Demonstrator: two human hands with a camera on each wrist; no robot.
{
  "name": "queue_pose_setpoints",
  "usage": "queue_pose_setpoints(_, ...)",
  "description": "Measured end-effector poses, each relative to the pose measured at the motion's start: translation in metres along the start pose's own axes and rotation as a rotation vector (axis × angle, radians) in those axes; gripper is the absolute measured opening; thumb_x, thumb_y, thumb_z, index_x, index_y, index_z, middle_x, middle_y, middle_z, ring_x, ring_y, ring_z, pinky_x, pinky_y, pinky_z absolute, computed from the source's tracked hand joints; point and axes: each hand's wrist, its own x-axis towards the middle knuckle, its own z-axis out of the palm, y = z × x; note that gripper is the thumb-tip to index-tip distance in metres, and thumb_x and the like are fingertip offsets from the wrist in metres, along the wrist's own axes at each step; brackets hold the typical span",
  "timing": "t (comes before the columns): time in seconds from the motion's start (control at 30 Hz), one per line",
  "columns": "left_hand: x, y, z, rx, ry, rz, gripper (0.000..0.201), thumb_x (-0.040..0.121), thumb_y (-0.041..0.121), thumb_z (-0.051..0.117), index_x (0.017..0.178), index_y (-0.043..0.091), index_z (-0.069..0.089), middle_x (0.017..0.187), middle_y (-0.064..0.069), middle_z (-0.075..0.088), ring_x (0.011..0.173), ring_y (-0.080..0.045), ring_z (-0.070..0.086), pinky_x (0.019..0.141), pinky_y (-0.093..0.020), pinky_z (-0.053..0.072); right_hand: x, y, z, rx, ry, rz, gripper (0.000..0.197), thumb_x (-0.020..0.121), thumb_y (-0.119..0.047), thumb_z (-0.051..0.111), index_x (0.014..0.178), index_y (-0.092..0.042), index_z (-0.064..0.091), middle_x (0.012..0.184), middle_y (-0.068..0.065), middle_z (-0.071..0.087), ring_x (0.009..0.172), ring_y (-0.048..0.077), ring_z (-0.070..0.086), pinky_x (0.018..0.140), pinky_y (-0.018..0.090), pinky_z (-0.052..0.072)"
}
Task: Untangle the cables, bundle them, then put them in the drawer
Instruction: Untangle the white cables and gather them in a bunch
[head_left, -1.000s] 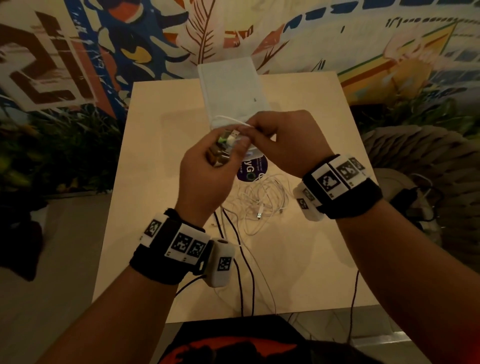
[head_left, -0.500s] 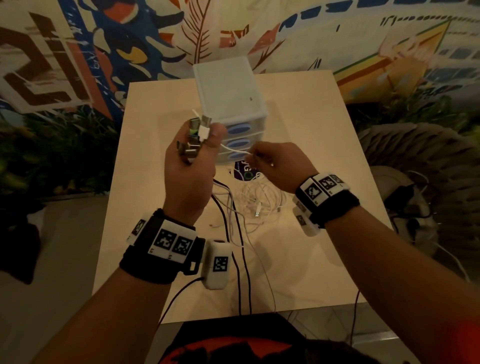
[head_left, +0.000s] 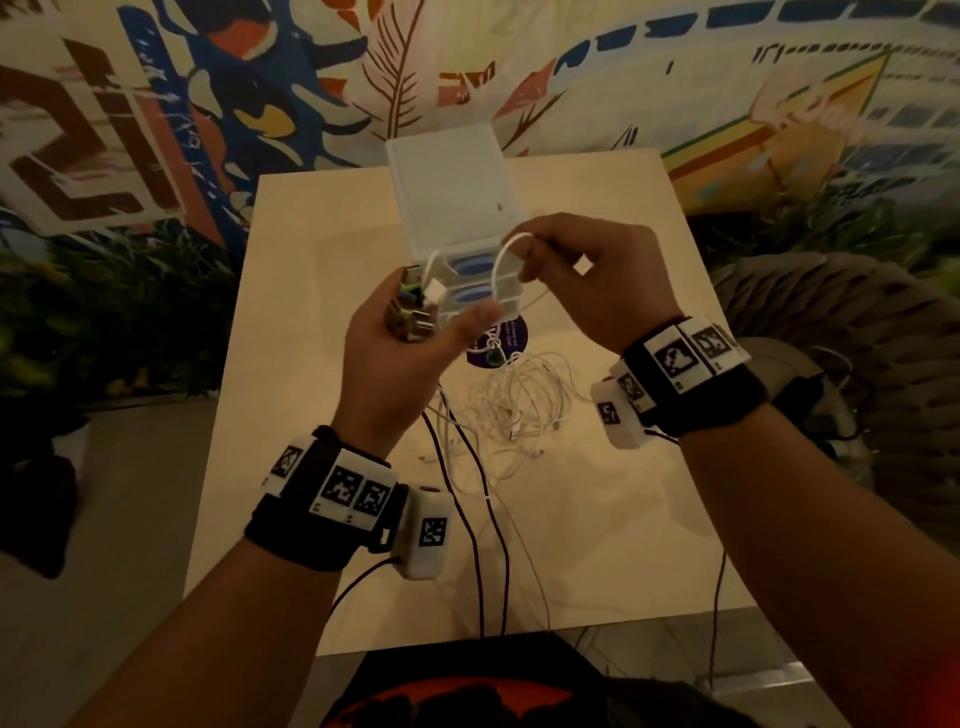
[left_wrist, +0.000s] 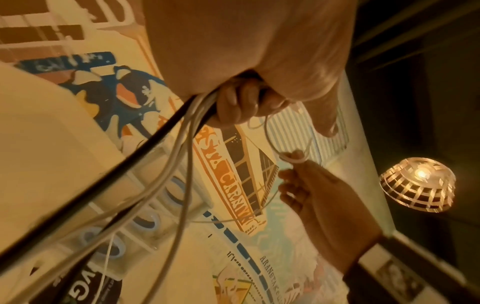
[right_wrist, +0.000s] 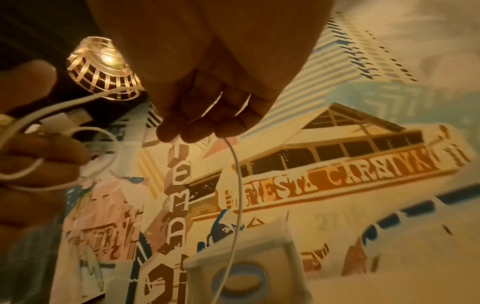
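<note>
My left hand (head_left: 415, 332) is raised over the table and grips a bunch of cable plugs (head_left: 413, 306), metal and white ends sticking up. Black and white cables (left_wrist: 182, 127) hang down from its fist. My right hand (head_left: 582, 270) pinches a loop of white cable (head_left: 501, 265) that runs across from the left hand; in the right wrist view the thin cable (right_wrist: 237, 185) drops from its fingers (right_wrist: 197, 127). A tangle of white cables (head_left: 519, 400) lies on the table below. The white drawer unit (head_left: 447, 182) with blue handles stands behind the hands, its drawers closed.
The light wooden table (head_left: 322, 249) is small, with a painted wall behind it. A purple round sticker (head_left: 498, 338) lies in front of the drawer unit. Black leads (head_left: 478, 545) run off the near edge. A wicker seat (head_left: 831, 322) stands to the right.
The left hand has come down and toward me from beside the drawer unit. The right hand has risen from near the tangle, lifting a loop of white cable level with the left hand.
</note>
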Motion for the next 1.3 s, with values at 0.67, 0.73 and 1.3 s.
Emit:
queue_pose_setpoints(0.67, 0.01, -0.012, -0.015, -0.191, 0.409, 0.021, 0.022, 0.096, 0.017, 0.064, 0.077, 0.025, 0.057, 0.053, 0.011, 0.045, 0.044, -0.007, 0.037, 0.044, -0.023, 0.032, -0.01, 0.071, 0.018, 0.071, -0.028, 0.43, 0.031, 0.099, -0.044, 0.049, 0.093, -0.024, 0.072, 0.078, -0.006, 0.073, 0.075, 0.016, 0.072, 0.085, 0.051, 0.057)
queue_pose_setpoints(0.73, 0.009, -0.016, -0.013, -0.105, 0.369, 0.005, 0.02, 0.097, 0.017, 0.065, 0.081, 0.026, 0.059, 0.054, 0.012, 0.047, 0.047, -0.008, 0.039, 0.048, -0.024, 0.036, -0.003, 0.055, 0.011, 0.105, 0.04, 0.376, 0.032, 0.098, -0.046, 0.05, 0.094, -0.024, 0.071, 0.079, -0.006, 0.073, 0.075, 0.018, 0.072, 0.083, 0.053, 0.057)
queue_pose_setpoints(1.3, 0.017, -0.026, 0.002, 0.412, 0.153, 0.173, 0.026, 0.099, 0.04, 0.063, 0.082, 0.021, 0.063, 0.064, 0.009, 0.062, 0.062, -0.004, 0.057, 0.058, -0.019, 0.038, 0.005, -0.063, -0.012, 0.347, -0.19, -0.045, 0.019, 0.101, -0.022, 0.062, 0.093, -0.009, 0.074, 0.079, -0.004, 0.074, 0.076, 0.01, 0.072, 0.075, 0.023, 0.055)
